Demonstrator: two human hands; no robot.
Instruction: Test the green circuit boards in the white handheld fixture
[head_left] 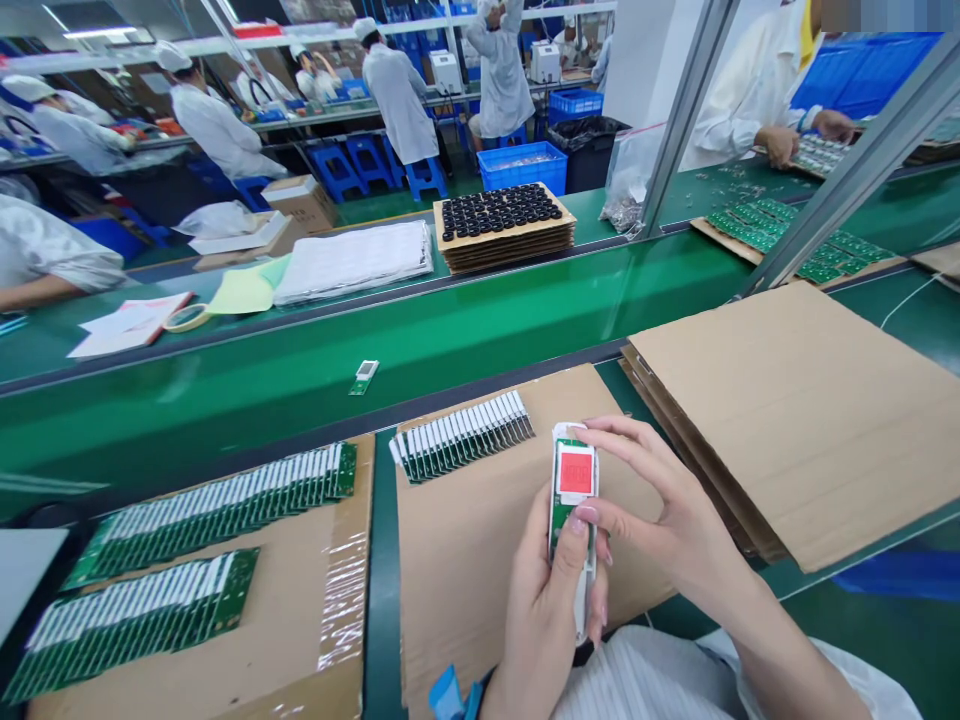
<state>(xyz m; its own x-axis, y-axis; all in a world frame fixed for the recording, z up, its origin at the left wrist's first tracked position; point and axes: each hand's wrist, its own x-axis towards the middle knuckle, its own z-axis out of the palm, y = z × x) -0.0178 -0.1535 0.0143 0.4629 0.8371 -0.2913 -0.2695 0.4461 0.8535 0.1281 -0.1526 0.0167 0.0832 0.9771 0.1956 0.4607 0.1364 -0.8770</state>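
My left hand (pixel 536 600) is wrapped around a narrow white plastic housing (pixel 582 605), its thumb lying over the front. A green circuit board (pixel 560 515) with a small display (pixel 576 472) sits in or on this housing; the display shows a red square with digits. From the right, my right hand (pixel 667 510) grips the board, one fingertip at its top end and another just below the display. Behind my hands, a row of boards with white-edged displays (pixel 465 435) leans on a cardboard sheet (pixel 457 560).
To the left, another cardboard sheet (pixel 292 610) carries two rows of green boards (pixel 225 505). Stacked cardboard (pixel 802 410) lies at right. A single board (pixel 364 377) rests on the green belt (pixel 450 325). Beyond stand trays of black round parts (pixel 499 212); a co-worker's hands (pixel 780 145) are at upper right.
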